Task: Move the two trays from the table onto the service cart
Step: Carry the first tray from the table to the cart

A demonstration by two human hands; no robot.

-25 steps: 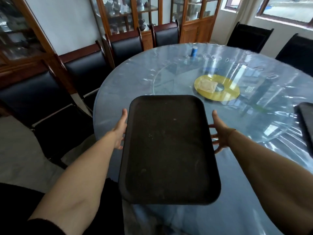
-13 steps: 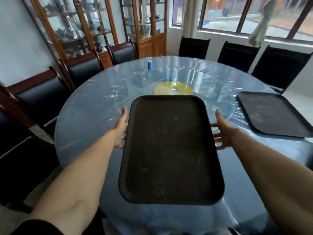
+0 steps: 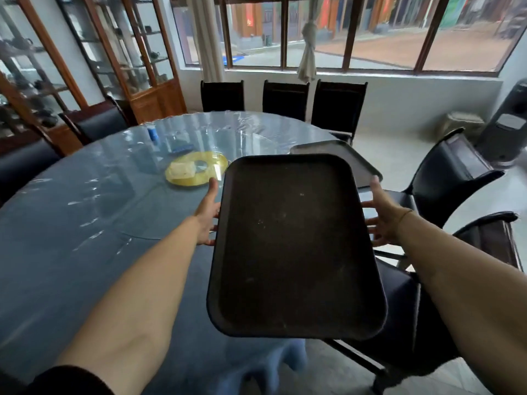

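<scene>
Since the earlier frames the view has swung right: the window wall now fills the background, the cabinets sit at far left, and the held tray has shifted from above the tabletop centre to over its right edge.

Head view. Both bare hands carry a dark tray (image 3: 291, 246) level in the air, long side running away from the person. Left hand (image 3: 207, 216) is pressed to the tray's left rim, thumb lying along the edge, fingers (image 3: 212, 243) curled beneath and gripping. Right hand (image 3: 382, 220) holds the right rim likewise, thumb up along the edge, fingers (image 3: 370, 222) spread under the tray, closed on it. A thin band circles the right wrist.

The tray's near end overhangs the tabletop (image 3: 85, 223) edge and a dark chair (image 3: 405, 309) below. A second tray (image 3: 353, 161) lies flat on the tabletop at its right edge, partly hidden behind the held tray's far end. The tabletop is round, covered in clear film over blue cloth. A yellow disc (image 3: 196, 169) sits near its centre, bearing a pale packet; a small blue can (image 3: 152, 132) stands beyond it. More dark chairs (image 3: 285, 99) line the far side under the window (image 3: 370, 32). Glass-fronted cabinets (image 3: 119, 52) stand at left. No cart is in view.
</scene>
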